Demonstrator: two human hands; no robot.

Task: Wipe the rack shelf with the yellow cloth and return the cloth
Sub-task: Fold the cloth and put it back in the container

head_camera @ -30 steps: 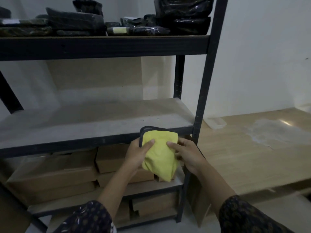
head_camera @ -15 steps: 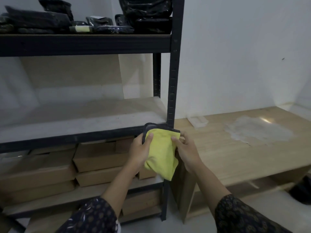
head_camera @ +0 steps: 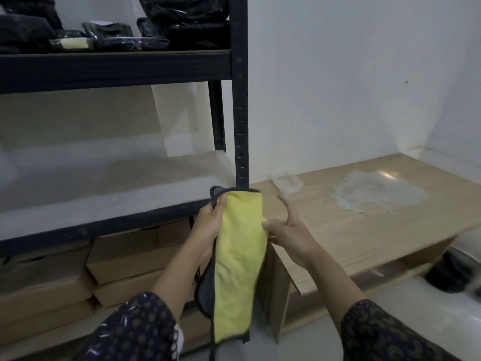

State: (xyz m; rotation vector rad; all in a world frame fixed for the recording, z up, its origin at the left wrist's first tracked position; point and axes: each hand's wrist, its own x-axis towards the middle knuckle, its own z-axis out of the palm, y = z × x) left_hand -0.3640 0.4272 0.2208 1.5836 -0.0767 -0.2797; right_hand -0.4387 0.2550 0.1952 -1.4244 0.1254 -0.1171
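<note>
Yellow cloth (head_camera: 239, 256) hangs from left hand (head_camera: 208, 225) pinching top corner, right hand (head_camera: 289, 235) open just beside it — can't tell if rack shelf (head_camera: 104, 199) wiped, cloth not returned yet.

Your left hand (head_camera: 208, 225) showed only its thumb and knuckles; its fingers lay behind the yellow cloth (head_camera: 239, 261), which also covered the lower stretch of the rack post (head_camera: 240, 113). The top edge cut off the black packages (head_camera: 182, 24) at the upper left. A dark object (head_camera: 450, 276) at the lower right was too blurred to identify.
</note>
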